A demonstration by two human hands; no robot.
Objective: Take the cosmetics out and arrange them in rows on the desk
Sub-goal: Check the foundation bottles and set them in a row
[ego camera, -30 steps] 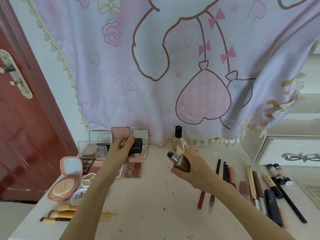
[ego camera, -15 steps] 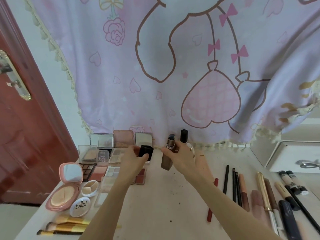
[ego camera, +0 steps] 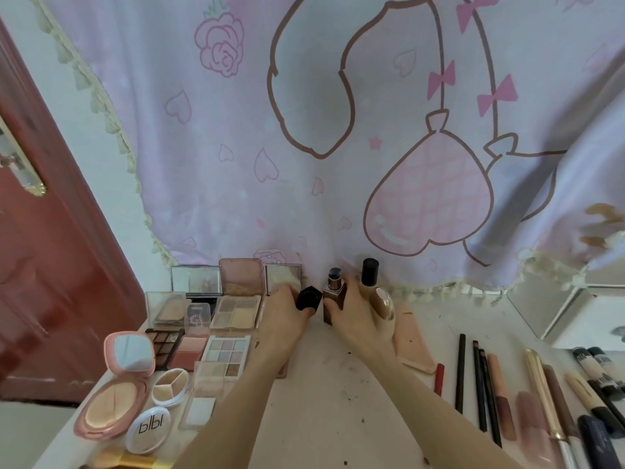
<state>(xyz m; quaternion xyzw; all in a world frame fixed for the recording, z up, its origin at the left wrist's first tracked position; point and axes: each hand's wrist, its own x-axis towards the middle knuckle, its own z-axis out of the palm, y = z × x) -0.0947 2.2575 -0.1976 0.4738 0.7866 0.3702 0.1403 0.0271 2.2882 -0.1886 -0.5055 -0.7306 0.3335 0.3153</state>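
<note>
At the desk's back, left hand grips a black cap, right hand seemingly pinches the brown bottle.

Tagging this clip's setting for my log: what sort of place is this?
Most likely a bedroom or dressing corner at home: a white desk laid out with makeup palettes and pencils, a cartoon-print cloth hung behind it, and a reddish-brown door at the left.

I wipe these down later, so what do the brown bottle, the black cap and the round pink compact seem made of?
Brown bottle: likely glass or glossy plastic, square and dark, with a metallic-looking collar. Black cap: probably hard plastic, faceted, slight sheen. Pink compact: looks like smooth plastic, its raised lid holding a mirror.
</note>
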